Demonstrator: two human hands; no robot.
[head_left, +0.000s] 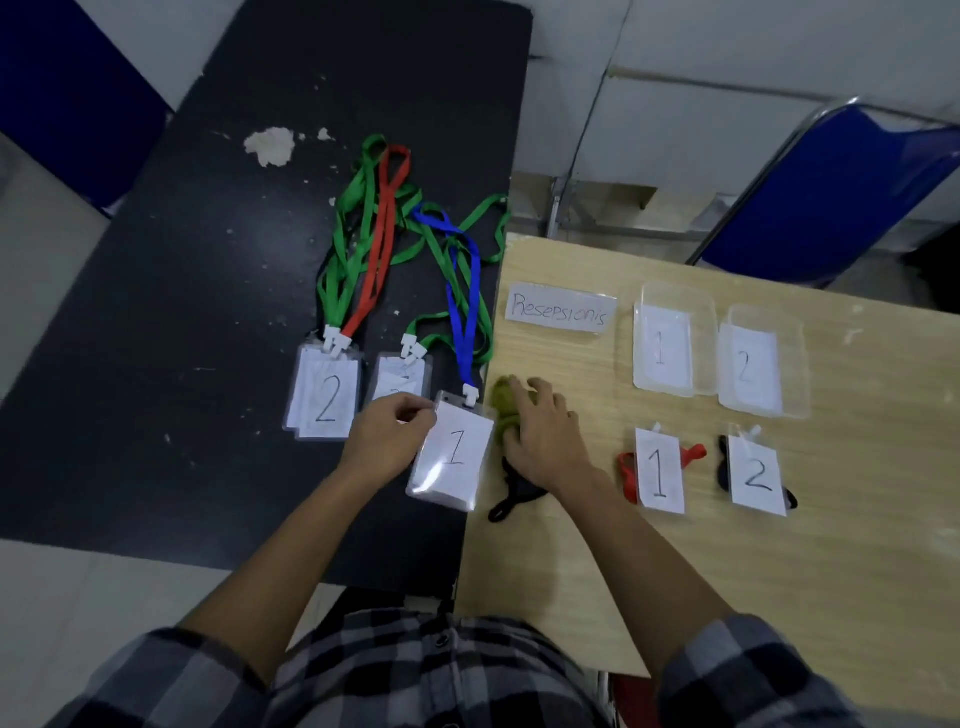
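My left hand (382, 441) pinches the upper left edge of a clear badge holder marked "1" (453, 454), which hangs on a blue lanyard (465, 291) over the black table (156, 312). My right hand (543, 436) lies on a bunched green lanyard (503, 402) at the wooden table's left edge, fingers curled over it. A black strap (511, 499) sticks out from under that hand's wrist.
On the black table lie a stack of badges marked "2" (324, 397), another badge stack (399, 376), and green and red lanyards (379, 228). The wooden table (727, 571) holds a "Resepsionis" label (560, 310), two clear trays marked 1 (670, 345) and 2 (761, 364), and two badges (658, 470) (756, 475). A blue chair (841, 192) stands behind.
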